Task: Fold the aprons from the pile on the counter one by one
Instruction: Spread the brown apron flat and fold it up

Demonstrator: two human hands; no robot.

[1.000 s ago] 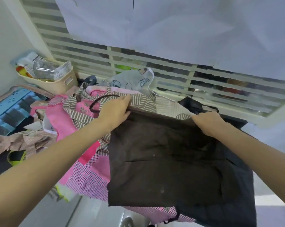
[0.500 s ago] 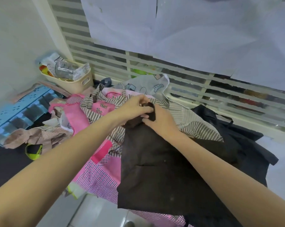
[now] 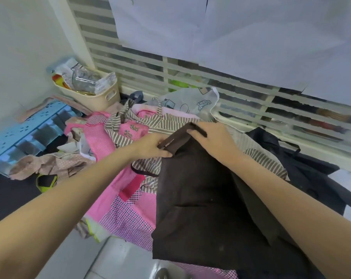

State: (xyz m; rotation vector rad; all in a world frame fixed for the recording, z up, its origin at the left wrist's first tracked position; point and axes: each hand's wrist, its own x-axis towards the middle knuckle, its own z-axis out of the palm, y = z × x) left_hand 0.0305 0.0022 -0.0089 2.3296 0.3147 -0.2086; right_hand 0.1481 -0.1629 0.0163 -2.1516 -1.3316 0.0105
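Note:
A dark brown apron [image 3: 198,208] lies folded lengthwise on top of the pile, its lower part hanging toward me. My left hand [image 3: 150,147] pinches its top left corner. My right hand [image 3: 212,139] grips the top edge beside it, with a strap across the fingers. Under it lies the pile: a pink apron [image 3: 108,146], a brown striped apron [image 3: 162,123], a pink checked apron [image 3: 130,216] and a pale one with car prints [image 3: 192,101].
A black garment [image 3: 303,174] lies at the right. A beige basket [image 3: 98,97] with packets stands at the back left, by a blue plastic rack [image 3: 23,137]. A slatted window grille [image 3: 251,101] runs behind. White counter [image 3: 118,260] shows near me.
My right hand has swung from the apron's far right corner over to my left hand, folding the brown apron in half lengthwise. The two hands now hold its top edge together.

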